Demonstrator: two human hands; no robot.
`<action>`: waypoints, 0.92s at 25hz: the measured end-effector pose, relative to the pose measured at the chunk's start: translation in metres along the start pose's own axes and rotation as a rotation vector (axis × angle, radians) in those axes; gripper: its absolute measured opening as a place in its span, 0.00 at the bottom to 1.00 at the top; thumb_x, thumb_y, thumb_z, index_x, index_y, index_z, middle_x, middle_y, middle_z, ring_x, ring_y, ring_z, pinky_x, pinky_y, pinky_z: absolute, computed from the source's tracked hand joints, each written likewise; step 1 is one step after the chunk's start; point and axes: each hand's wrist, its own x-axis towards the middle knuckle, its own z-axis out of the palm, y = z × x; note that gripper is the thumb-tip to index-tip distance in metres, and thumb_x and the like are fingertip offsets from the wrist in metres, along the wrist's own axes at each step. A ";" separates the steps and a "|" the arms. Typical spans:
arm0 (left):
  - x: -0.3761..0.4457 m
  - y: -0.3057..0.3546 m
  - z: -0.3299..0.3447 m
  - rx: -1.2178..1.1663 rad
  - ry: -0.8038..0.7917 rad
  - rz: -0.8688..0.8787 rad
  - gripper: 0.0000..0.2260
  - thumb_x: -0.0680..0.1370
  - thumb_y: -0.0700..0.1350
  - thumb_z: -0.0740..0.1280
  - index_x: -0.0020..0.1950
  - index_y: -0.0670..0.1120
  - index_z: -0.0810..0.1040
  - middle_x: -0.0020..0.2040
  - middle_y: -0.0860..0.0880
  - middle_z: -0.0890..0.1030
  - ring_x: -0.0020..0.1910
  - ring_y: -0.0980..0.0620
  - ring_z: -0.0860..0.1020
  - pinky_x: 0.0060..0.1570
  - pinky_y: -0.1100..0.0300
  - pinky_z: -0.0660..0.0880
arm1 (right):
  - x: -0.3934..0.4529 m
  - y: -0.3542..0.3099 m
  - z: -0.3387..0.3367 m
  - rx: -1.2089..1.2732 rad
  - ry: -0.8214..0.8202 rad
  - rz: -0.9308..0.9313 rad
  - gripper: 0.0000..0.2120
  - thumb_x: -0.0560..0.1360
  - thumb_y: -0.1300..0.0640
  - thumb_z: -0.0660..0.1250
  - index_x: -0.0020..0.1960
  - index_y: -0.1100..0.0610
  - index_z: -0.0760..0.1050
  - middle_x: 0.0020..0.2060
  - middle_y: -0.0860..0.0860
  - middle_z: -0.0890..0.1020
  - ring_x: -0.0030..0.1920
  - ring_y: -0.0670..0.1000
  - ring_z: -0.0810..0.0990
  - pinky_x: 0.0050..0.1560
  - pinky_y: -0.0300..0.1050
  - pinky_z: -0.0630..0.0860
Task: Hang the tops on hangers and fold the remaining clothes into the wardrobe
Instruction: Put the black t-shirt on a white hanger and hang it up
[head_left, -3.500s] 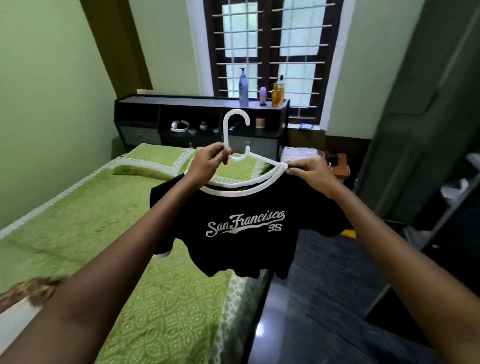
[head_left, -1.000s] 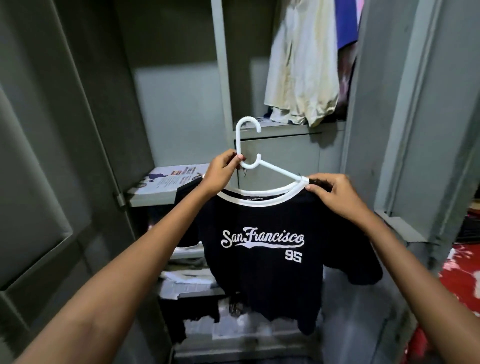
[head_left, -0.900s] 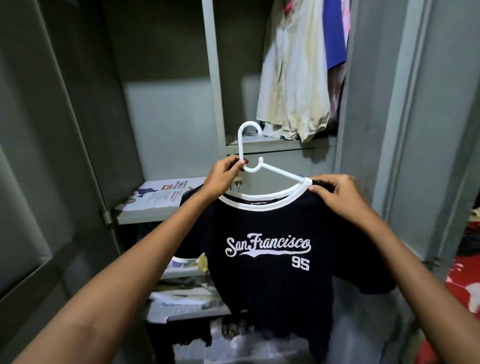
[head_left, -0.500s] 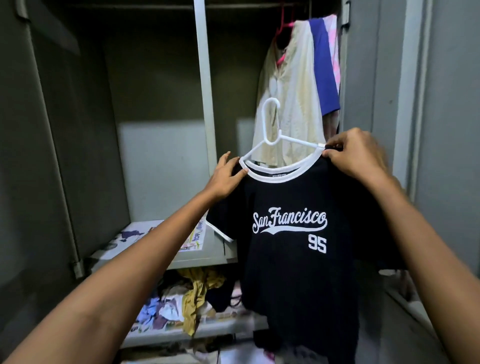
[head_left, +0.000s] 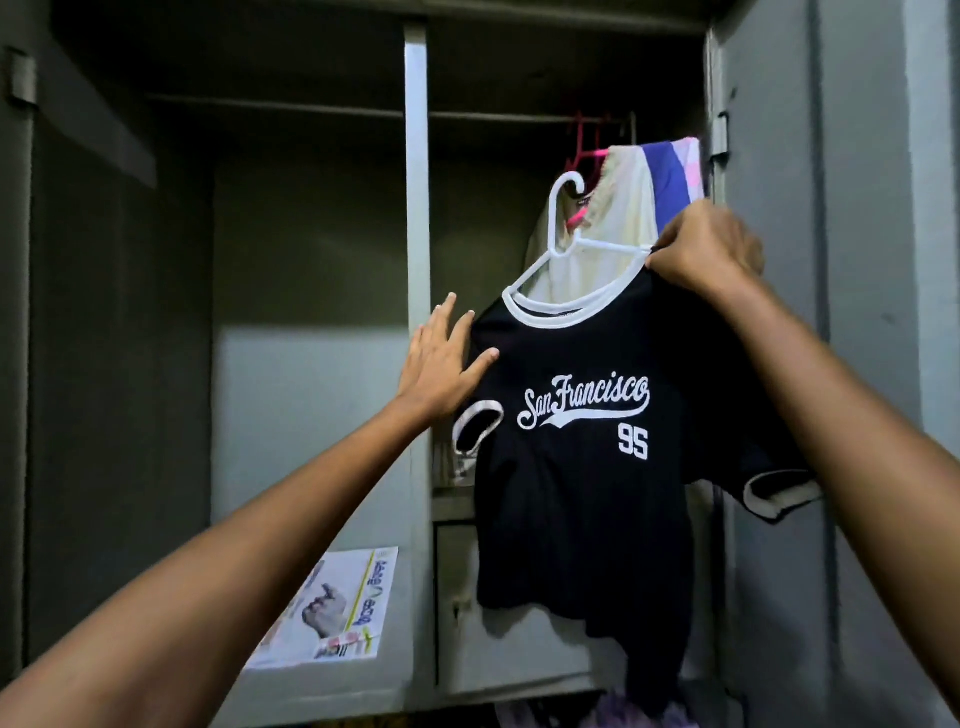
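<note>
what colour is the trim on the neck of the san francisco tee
White, on a black t-shirt; the neck trim shows clearly in the head view.

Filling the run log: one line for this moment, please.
step: hanging top | right hand: grips white hanger with black T-shirt | left hand: open, touching shirt | rail: hook not on

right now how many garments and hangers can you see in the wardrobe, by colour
Black tee: 1
Cream top: 1
Blue and pink garment: 1
White hanger: 1
Pink hanger: 1
Total: 5; more may hang hidden behind.
</note>
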 end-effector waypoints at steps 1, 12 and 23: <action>0.013 -0.010 0.000 0.020 0.023 0.019 0.28 0.80 0.58 0.56 0.76 0.46 0.57 0.78 0.47 0.46 0.76 0.48 0.48 0.73 0.53 0.44 | 0.015 -0.004 0.005 -0.008 0.017 0.005 0.14 0.71 0.59 0.68 0.56 0.59 0.79 0.56 0.61 0.79 0.56 0.62 0.77 0.54 0.50 0.73; 0.153 -0.047 -0.016 0.386 0.263 0.138 0.32 0.78 0.60 0.56 0.77 0.46 0.52 0.78 0.44 0.42 0.77 0.47 0.43 0.73 0.48 0.40 | 0.126 -0.050 0.058 -0.060 0.135 -0.008 0.11 0.71 0.59 0.69 0.53 0.61 0.79 0.51 0.61 0.80 0.52 0.62 0.79 0.44 0.47 0.71; 0.202 -0.056 -0.017 0.574 0.392 0.089 0.33 0.78 0.59 0.55 0.77 0.46 0.49 0.77 0.43 0.40 0.76 0.42 0.39 0.72 0.43 0.41 | 0.197 -0.079 0.117 -0.068 0.156 -0.061 0.09 0.73 0.62 0.67 0.52 0.63 0.77 0.50 0.60 0.79 0.53 0.61 0.78 0.44 0.48 0.71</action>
